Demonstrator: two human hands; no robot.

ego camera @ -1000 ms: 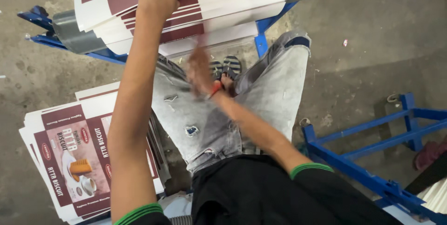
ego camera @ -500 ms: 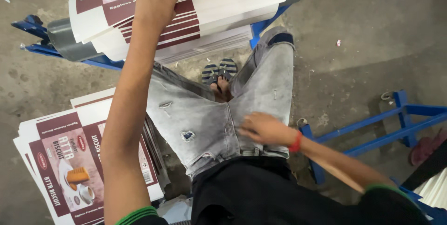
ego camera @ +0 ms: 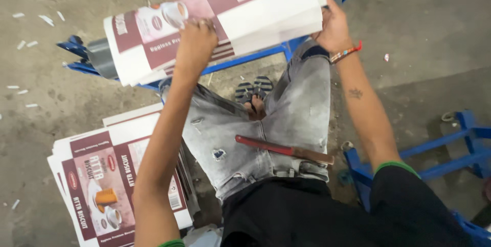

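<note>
Both hands grip the carton stack (ego camera: 225, 17): left hand (ego camera: 195, 47) fingers curled over its near edge, right hand (ego camera: 335, 27) clasping its right end.

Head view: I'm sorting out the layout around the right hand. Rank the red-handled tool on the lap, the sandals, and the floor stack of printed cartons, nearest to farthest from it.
From the right hand:
1. Sandals, below and to its left, between the knees.
2. Red-handled tool, across the lap, lower in the picture.
3. Floor stack of printed cartons, far lower left, beside the left leg.
</note>
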